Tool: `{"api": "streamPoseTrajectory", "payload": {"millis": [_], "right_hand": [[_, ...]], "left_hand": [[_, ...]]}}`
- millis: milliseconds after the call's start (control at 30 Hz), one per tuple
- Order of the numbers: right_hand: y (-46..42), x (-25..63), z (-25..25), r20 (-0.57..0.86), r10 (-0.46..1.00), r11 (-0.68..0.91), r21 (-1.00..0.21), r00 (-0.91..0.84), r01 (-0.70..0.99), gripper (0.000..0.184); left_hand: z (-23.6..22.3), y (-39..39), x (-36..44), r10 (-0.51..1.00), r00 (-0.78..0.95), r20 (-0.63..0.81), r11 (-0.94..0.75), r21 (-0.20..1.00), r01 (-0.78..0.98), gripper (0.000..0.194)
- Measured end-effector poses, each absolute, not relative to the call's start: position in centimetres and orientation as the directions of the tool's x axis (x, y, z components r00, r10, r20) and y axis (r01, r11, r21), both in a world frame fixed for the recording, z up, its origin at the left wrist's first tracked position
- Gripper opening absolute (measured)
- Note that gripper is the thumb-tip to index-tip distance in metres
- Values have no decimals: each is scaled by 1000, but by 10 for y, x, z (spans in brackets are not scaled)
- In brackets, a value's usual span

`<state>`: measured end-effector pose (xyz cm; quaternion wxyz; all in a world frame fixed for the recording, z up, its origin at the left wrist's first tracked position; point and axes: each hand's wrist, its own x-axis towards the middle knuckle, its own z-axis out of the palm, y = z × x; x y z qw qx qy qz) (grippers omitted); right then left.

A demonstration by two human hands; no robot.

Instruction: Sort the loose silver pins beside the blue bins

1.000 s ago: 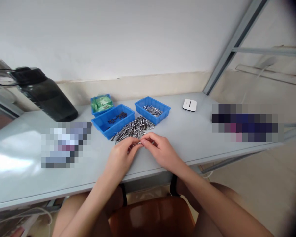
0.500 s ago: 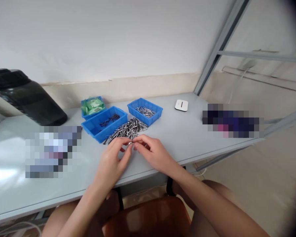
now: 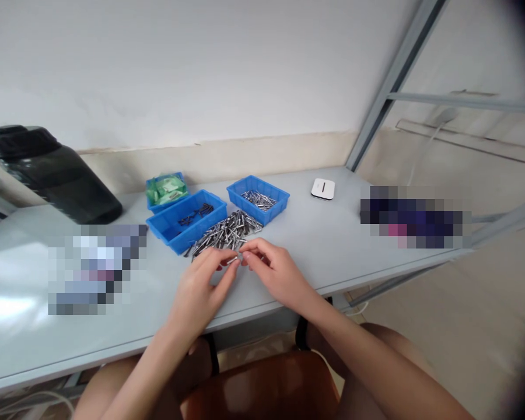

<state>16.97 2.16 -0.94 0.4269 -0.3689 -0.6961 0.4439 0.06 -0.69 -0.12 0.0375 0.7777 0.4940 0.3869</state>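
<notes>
A small silver screw (image 3: 231, 261) is pinched between the thumb and index finger of my left hand (image 3: 201, 283), just above the table. My right hand (image 3: 269, 268) meets it from the other side, thumb and fingertips closed at the screw's end. Right behind my fingers lies a loose pile of silver and dark screws (image 3: 227, 230). A blue bin (image 3: 166, 233) beside the pile holds some dark screws. Another blue bin (image 3: 275, 213), behind the pile on the right, contains silver ones. The finer shape of the held piece is partly covered by my fingertips.
A third blue bin (image 3: 164, 204) with green plastic packaging stands at the back. On the left are a large dark bottle (image 3: 74, 181) and a blurred item (image 3: 98, 268). A white square device (image 3: 322, 189) and another blurred item (image 3: 415, 216) lie to the right.
The screw in my fingertips has turned, so its length now shows along my left thumb. Both hands have shifted only slightly; bins and pile stay in place.
</notes>
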Motion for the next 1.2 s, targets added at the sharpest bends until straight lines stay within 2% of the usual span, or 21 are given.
{"api": "streamPoseTrajectory", "payload": {"millis": [233, 467, 700, 867, 1100, 1200], "right_hand": [[20, 170, -5, 249, 849, 383, -897, -465, 219, 17], [19, 170, -6, 222, 897, 302, -939, -383, 163, 18], [18, 171, -4, 250, 900, 304, -947, -357, 105, 15], [21, 170, -8, 262, 909, 310, -945, -323, 106, 15], [21, 170, -6, 247, 875, 326, -937, -417, 129, 10], [20, 170, -4, 223, 884, 307, -940, -410, 151, 11]], "left_hand": [[1, -9, 1, 786, 214, 580, -523, 439, 731, 8], [-1, -9, 1, 842, 132, 523, -436, 515, 738, 10], [-3, -6, 1, 847, 201, 491, -455, 476, 753, 8], [-4, -6, 0, 815, 221, 537, -498, 451, 741, 9], [0, -8, 1, 798, 253, 547, -535, 451, 714, 8], [0, -9, 2, 818, 203, 538, -497, 483, 721, 8]]}}
